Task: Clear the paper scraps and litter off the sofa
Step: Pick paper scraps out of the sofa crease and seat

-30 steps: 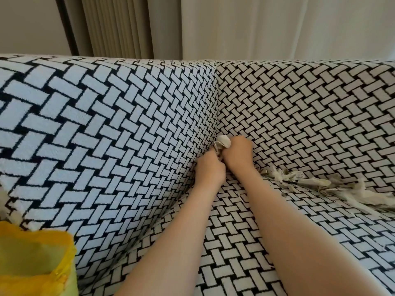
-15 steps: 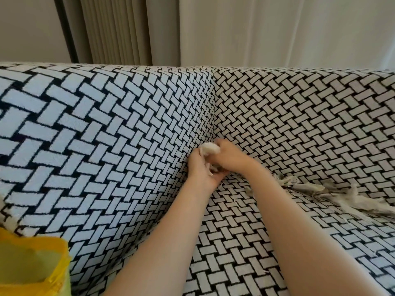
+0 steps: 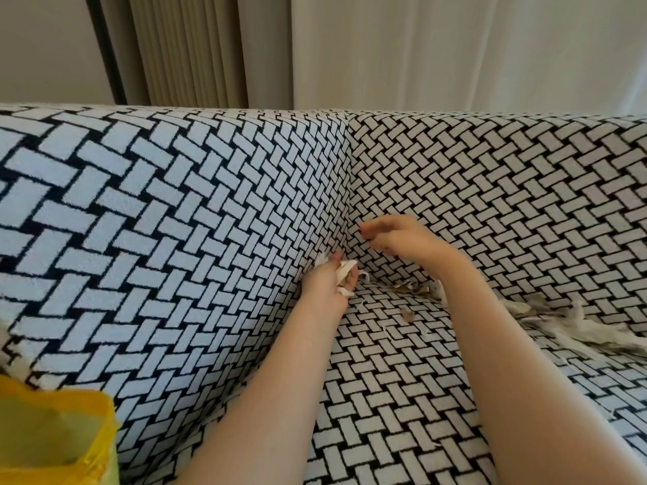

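Observation:
The sofa (image 3: pixel 175 239) wears a black-and-white woven-pattern cover. My left hand (image 3: pixel 327 285) sits in the corner where armrest, backrest and seat meet, closed around a bunch of white paper scraps (image 3: pixel 345 271). My right hand (image 3: pixel 395 239) hovers just above and to the right, fingers loosely curled with nothing visible in them. Small scraps (image 3: pixel 408 315) lie on the seat below my right wrist. A longer heap of torn paper (image 3: pixel 574 327) lies along the crease between seat and backrest at the right.
A yellow plastic bag (image 3: pixel 52 439) with its mouth open sits at the lower left beside the armrest. Behind the sofa hang pale curtains (image 3: pixel 455 50) and a ribbed beige panel (image 3: pixel 189 47).
My right hand has let go of the scrap bunch and lifted up to the right. The left hand now keeps the bunch alone, slightly lower in the corner.

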Tool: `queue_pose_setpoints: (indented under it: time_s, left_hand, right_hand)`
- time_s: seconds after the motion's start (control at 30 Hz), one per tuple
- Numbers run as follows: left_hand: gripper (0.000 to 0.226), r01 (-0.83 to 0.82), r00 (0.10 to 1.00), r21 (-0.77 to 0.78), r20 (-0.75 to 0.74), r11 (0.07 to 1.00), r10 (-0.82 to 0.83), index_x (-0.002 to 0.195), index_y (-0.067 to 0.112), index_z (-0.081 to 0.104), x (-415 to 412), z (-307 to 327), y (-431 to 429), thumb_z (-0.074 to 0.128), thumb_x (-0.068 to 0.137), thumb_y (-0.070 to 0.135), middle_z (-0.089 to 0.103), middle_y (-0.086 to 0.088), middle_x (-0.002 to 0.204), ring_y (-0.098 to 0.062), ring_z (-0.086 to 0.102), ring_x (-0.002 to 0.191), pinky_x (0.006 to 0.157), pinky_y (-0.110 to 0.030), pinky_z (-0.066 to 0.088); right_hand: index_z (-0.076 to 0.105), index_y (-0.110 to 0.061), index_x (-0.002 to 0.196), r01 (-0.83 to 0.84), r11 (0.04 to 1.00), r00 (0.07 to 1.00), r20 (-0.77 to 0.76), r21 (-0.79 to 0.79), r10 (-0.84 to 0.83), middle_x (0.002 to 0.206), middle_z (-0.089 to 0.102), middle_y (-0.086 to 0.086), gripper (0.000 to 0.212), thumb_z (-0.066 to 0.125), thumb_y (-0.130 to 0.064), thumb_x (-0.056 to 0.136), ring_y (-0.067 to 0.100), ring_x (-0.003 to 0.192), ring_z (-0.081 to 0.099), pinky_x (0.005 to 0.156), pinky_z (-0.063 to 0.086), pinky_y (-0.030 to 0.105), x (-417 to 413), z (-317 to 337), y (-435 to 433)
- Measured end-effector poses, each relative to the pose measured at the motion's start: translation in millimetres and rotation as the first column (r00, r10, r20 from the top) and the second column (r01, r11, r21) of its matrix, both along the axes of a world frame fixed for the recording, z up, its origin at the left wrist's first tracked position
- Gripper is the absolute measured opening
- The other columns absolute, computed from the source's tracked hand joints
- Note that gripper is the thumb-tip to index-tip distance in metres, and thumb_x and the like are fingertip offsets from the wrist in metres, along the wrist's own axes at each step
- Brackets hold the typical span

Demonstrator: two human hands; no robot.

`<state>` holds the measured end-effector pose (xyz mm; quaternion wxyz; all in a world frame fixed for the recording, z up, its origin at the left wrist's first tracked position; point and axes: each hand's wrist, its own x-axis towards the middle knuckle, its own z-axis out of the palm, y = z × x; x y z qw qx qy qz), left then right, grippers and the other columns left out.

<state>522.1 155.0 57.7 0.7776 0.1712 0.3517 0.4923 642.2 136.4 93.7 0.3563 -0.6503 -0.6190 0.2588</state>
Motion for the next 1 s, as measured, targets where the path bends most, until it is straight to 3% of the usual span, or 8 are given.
queue_pose_setpoints:
  time_s: [0.13,0.27,0.4,0.47,0.57,0.7,0.8,1.0]
  left_hand:
    - [0.028,-0.021,0.998,-0.020,-0.064,1.000,0.020,0.075,0.006,0.048,-2.0,-6.7,-3.3,0.035,0.100,0.005,0.043,-0.009,0.076,-0.019,0.047,0.064,0.029,-0.024,0.046]
    - [0.032,-0.038,0.998,-0.031,-0.060,0.999,0.036,0.075,0.004,0.050,-5.8,-9.0,-7.2,0.030,0.100,0.001,0.040,-0.007,0.075,-0.016,0.040,0.061,0.031,-0.013,0.043]
    - [0.032,-0.045,0.997,-0.010,-0.060,0.999,0.044,0.075,0.005,0.051,-10.0,-10.8,-11.2,0.032,0.100,0.005,0.039,-0.006,0.074,-0.015,0.038,0.059,0.032,-0.010,0.041]
    - [0.031,-0.047,0.998,-0.005,-0.041,0.999,0.047,0.076,0.006,0.052,-10.8,-12.0,-12.4,0.033,0.100,0.007,0.040,-0.005,0.075,-0.014,0.039,0.059,0.032,-0.010,0.041]
    - [0.031,-0.047,0.998,-0.006,-0.035,0.999,0.046,0.075,0.007,0.051,-9.9,-11.8,-12.2,0.033,0.100,0.007,0.041,-0.005,0.074,-0.013,0.039,0.058,0.031,-0.009,0.039]
    - [0.027,-0.042,0.999,-0.028,-0.016,0.999,0.041,0.077,0.006,0.051,-12.8,-7.3,-11.3,0.035,0.099,0.008,0.040,-0.004,0.072,-0.010,0.037,0.054,0.030,-0.008,0.035]
    - [0.024,-0.048,0.999,0.008,-0.005,0.999,0.048,0.074,0.007,0.047,-11.8,-4.8,-10.4,0.035,0.095,0.008,0.036,-0.002,0.066,-0.008,0.034,0.043,0.027,-0.008,0.025]
    - [0.024,0.005,1.000,0.058,-0.025,0.998,-0.003,0.065,0.013,0.035,-15.6,-5.3,-12.7,0.036,0.089,0.008,0.030,0.001,0.056,-0.007,0.030,0.025,0.027,-0.010,0.018]
  right_hand:
    - [0.046,-0.013,0.135,0.042,0.991,0.972,0.237,-0.128,-0.011,0.136,0.051,0.005,0.050,0.035,0.005,0.089,0.021,0.129,0.043,0.110,0.032,0.038,-8.9,-15.1,15.4]
    - [0.050,-0.011,0.132,0.071,0.977,0.923,0.384,-0.200,0.011,0.135,0.051,0.009,0.041,0.039,-0.006,0.093,0.024,0.124,0.046,0.101,0.037,0.031,-21.7,-27.3,29.8]
    - [0.061,-0.006,0.095,0.116,0.942,0.912,0.409,-0.314,0.024,0.092,0.060,0.007,0.021,0.042,-0.014,0.093,0.017,0.079,0.053,0.064,0.042,0.023,-37.4,-39.4,42.3]
    - [0.050,-0.012,0.071,0.174,0.924,0.896,0.443,-0.342,-0.005,0.074,0.050,0.002,0.024,0.042,-0.016,0.094,0.012,0.064,0.046,0.061,0.041,0.023,-46.8,-39.9,49.2]
    - [0.044,-0.014,0.064,0.188,0.903,0.910,0.414,-0.386,-0.012,0.066,0.047,0.001,0.030,0.042,-0.016,0.094,0.012,0.057,0.042,0.067,0.042,0.024,-52.2,-40.7,55.6]
    - [0.052,-0.009,0.074,0.211,0.943,0.839,0.542,-0.259,-0.039,0.070,0.047,-0.001,0.022,0.047,-0.019,0.093,0.012,0.061,0.045,0.052,0.038,0.020,-43.8,-40.2,49.0]
    - [0.067,-0.004,0.096,0.143,0.981,0.824,0.565,-0.133,-0.044,0.086,0.063,0.004,0.019,0.059,-0.019,0.087,0.018,0.080,0.058,0.066,0.049,0.025,-34.4,-29.9,39.2]
    - [0.071,-0.010,0.096,-0.102,0.955,0.917,0.346,-0.280,0.199,0.098,0.067,-0.003,0.014,0.064,-0.009,0.084,0.014,0.089,0.062,0.079,0.051,0.022,-18.8,1.2,4.7]
